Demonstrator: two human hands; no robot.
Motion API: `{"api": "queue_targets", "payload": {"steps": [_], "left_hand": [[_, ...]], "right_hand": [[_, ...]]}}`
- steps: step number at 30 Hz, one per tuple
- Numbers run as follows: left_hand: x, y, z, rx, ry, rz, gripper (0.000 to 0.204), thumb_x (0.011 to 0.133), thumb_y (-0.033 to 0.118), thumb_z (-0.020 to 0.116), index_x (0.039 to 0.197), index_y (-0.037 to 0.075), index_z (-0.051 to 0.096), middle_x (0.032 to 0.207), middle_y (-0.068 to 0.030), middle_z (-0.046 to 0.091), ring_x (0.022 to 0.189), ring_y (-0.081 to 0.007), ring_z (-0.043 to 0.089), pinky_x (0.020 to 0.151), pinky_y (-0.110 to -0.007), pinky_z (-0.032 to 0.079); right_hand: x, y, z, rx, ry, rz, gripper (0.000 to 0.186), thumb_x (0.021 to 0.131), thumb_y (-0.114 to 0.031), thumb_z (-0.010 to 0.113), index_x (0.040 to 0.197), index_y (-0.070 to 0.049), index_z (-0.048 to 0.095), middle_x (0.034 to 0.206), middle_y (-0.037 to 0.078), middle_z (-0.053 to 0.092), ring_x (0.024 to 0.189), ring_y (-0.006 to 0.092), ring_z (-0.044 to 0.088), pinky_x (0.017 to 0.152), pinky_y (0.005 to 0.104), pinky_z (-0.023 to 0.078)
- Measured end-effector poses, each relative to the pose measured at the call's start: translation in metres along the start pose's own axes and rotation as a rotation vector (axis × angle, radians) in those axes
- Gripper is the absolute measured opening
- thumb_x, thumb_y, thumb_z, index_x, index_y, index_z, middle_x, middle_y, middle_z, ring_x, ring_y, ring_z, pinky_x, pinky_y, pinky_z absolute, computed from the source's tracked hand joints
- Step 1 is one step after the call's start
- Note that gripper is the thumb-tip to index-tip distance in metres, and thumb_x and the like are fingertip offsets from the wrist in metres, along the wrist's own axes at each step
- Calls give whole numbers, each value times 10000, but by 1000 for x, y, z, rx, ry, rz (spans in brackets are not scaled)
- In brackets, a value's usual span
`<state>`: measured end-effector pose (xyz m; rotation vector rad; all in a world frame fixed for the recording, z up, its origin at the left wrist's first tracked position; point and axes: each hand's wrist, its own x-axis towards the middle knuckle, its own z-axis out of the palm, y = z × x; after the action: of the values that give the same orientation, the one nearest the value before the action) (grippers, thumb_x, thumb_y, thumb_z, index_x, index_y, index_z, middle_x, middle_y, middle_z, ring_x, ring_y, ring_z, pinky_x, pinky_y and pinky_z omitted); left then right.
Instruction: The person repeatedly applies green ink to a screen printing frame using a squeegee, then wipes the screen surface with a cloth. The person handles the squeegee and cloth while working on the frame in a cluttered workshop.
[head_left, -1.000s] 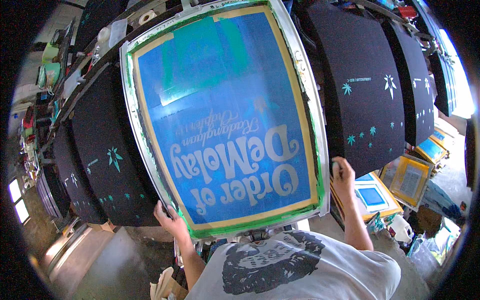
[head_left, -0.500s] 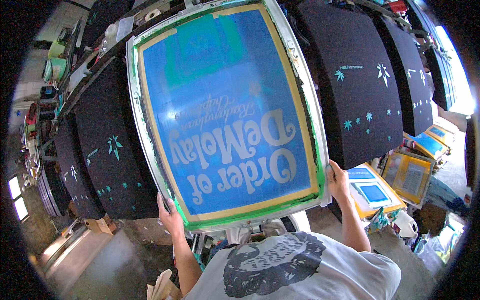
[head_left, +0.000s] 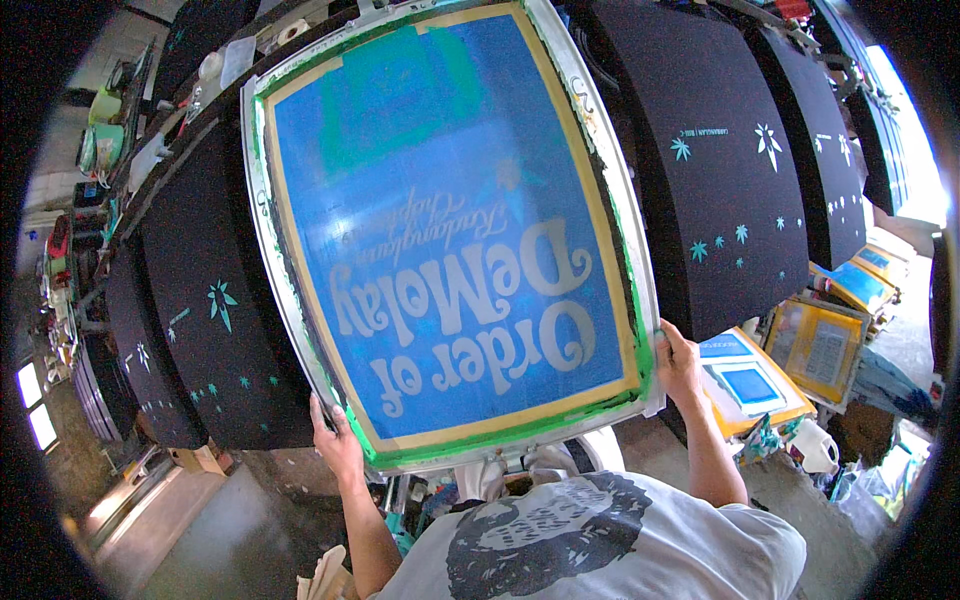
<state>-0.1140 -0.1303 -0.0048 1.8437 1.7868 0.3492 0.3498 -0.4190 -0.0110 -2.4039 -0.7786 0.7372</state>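
A screen-printing frame [head_left: 430,190] takes up the middle of the view. Its mesh is blue with a green patch at the far end, and pale lettering stands upside down on it. Tan tape and green smears line the inside of its whitish rim. My left hand [head_left: 339,444] grips the near left corner, thumb on top. At the near right corner, my right hand [head_left: 681,362] is closed round the rim. The fingers under the frame are partly hidden. The frame lies over the printing station and covers whatever is beneath it.
Black fabric with leaf prints covers a board [head_left: 715,170] on the right and another board [head_left: 220,310] on the left; more stand beyond each. Other printing screens [head_left: 815,345] lean at the lower right near a white jug [head_left: 812,447]. Cluttered shelves [head_left: 100,150] run along the far left.
The frame's far left side has shifted slightly left in the picture, and the left-hand boards have too. Both hands keep their hold on the near corners.
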Motion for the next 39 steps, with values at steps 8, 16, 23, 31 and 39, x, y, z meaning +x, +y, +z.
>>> {"api": "queue_targets", "payload": {"steps": [8, 16, 23, 31, 39], "left_hand": [[0, 10, 3, 81, -8, -29, 522, 1033, 249, 508, 1459, -37, 413, 1444, -266, 495, 1330, -396, 489, 1097, -420, 378], [-2, 13, 13, 134, 34, -61, 491, 1024, 136, 463, 1476, -34, 377, 1448, -278, 478, 1332, -424, 471, 1103, -438, 367], [0, 5, 21, 72, 71, -46, 496, 990, 46, 468, 1470, -38, 378, 1440, -282, 481, 1329, -418, 475, 1098, -432, 369], [0, 7, 19, 47, 57, -66, 489, 990, 30, 454, 1465, -52, 372, 1438, -284, 480, 1332, -418, 471, 1098, -428, 363], [0, 3, 22, 38, 69, -86, 492, 990, 15, 428, 1472, -53, 361, 1465, -284, 453, 1368, -409, 439, 1126, -422, 337]], "right_hand": [[2, 1, 3, -6, 4, 32, 335, 951, -52, 557, 1282, -38, 608, 814, 229, 678, 675, 275, 699, 623, 364, 529], [2, 6, 7, 16, 8, -2, 323, 958, -46, 557, 1277, -35, 612, 826, 224, 686, 690, 300, 704, 637, 367, 533], [4, 2, 5, 28, 10, -16, 305, 962, -51, 555, 1258, -21, 618, 830, 227, 685, 695, 311, 703, 648, 369, 534], [5, 4, 4, 37, -10, 3, 309, 965, -63, 560, 1267, -17, 607, 822, 227, 679, 686, 310, 696, 647, 371, 529], [4, 8, 5, 50, -14, 3, 310, 967, -69, 564, 1268, -13, 611, 820, 222, 681, 669, 289, 688, 643, 372, 528]]}}
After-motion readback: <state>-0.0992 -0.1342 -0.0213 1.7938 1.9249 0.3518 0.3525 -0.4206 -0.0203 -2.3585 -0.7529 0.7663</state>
